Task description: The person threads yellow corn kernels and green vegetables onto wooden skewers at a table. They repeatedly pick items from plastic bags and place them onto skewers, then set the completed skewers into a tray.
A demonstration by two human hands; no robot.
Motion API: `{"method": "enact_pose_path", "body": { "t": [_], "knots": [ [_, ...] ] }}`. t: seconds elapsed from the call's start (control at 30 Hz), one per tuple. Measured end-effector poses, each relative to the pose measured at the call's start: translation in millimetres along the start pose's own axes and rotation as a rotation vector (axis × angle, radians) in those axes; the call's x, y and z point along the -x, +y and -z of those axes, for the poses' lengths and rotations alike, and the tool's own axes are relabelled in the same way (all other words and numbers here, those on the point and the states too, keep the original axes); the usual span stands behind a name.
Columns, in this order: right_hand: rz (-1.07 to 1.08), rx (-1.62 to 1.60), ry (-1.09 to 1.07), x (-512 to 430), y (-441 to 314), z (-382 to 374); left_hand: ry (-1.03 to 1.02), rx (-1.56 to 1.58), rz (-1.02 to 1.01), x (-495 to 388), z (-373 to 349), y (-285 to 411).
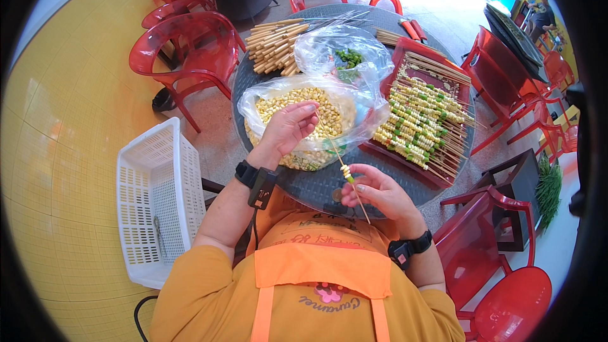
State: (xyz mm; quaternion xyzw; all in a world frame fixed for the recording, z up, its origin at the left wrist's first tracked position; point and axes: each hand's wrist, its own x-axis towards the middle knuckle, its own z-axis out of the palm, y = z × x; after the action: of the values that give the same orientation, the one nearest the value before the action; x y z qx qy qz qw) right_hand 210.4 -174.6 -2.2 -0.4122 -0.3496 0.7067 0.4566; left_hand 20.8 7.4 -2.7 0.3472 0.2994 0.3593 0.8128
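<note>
My right hand [380,192] holds a thin wooden skewer [336,149] slanting across the table's near side. Several pale yellow corn kernels [346,171] and a green piece are threaded on it. At the skewer's upper end is my left hand [295,126], thumb and forefinger together; whether a kernel is between them cannot be told. Beneath that hand lies a clear plastic bag of corn kernels [308,99]. Behind it another clear bag holds chopped green pieces [350,58]. To the right, a red tray [401,52] bears many filled skewers [418,123] with corn and green pieces.
The round dark woven table [304,185] also carries wooden-handled metal skewers [278,45], bare wooden skewers [389,37] and red-handled tools [413,30]. A white plastic basket [183,175] stands at left. Red chairs [190,47] surround the table. People are farther back at upper right.
</note>
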Motion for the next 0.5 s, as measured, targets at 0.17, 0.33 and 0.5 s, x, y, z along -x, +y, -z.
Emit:
{"method": "enact_pose_path", "body": {
  "t": [0.17, 0.33, 0.5],
  "knots": [
    [0.127, 0.042, 0.044, -18.9, -6.2, -7.0, 0.030, -0.079, 0.016, 4.4, -12.3, -11.3],
    [0.183, 0.178, 0.100, -22.5, -14.9, -10.0, 0.020, -0.209, 0.011, 13.8, -20.3, -9.5],
    [0.128, 0.236, 0.109, -7.7, -23.3, -16.0, -0.055, -0.298, -0.050, 27.6, -21.8, -5.1]
  ]
}}
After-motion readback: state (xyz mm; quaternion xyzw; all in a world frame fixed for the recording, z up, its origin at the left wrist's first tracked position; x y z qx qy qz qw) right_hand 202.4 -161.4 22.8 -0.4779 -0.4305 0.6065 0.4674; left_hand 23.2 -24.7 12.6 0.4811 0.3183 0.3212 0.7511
